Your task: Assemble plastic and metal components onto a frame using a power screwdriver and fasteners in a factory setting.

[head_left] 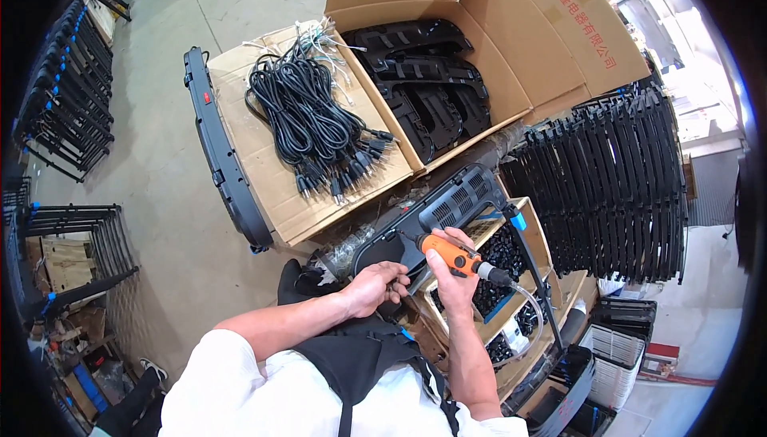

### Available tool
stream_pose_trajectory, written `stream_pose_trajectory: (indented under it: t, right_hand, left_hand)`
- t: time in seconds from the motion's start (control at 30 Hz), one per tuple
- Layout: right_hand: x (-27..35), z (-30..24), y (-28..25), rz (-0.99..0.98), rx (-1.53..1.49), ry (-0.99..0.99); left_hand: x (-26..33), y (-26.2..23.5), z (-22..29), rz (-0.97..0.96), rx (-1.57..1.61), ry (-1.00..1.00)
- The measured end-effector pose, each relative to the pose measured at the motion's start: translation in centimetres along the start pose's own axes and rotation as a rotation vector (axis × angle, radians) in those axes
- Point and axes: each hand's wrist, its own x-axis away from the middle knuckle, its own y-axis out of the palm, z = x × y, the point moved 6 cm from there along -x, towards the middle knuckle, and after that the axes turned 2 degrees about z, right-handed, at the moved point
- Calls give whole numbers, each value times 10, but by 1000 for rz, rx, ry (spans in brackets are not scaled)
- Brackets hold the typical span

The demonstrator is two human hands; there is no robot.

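Observation:
My right hand [453,277] is wrapped round an orange power screwdriver [449,255] with a clear hose at its rear. The screwdriver's tip meets, or hovers close over, a long black plastic housing [383,253] with vent slots; I cannot tell which. My left hand [377,287] is at the near edge of the housing, fingers curled and pinched together. What those fingers hold, if anything, is too small to make out.
Bundled black power cords [307,113] lie on a cardboard box [351,189]. An open carton [511,61] holds black plastic parts [423,85]. Wooden bins of small black parts [499,265] stand by my right arm. Black metal frames [599,181] are stacked at right.

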Motion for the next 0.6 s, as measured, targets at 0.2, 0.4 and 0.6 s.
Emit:
stream_pose_trajectory:
  t: [0.2,0.4,0.6]
  right_hand:
    - [-11,-7,14,-88,111,-23]
    - [-26,-13,27,-120,232,-63]
    - [-27,-9,32,-163,258,-90]
  left_hand:
    - [-1,-12,5,-202,-208,9]
    - [-9,-33,8,-85,-196,130]
    - [-4,-33,13,-131,-148,79]
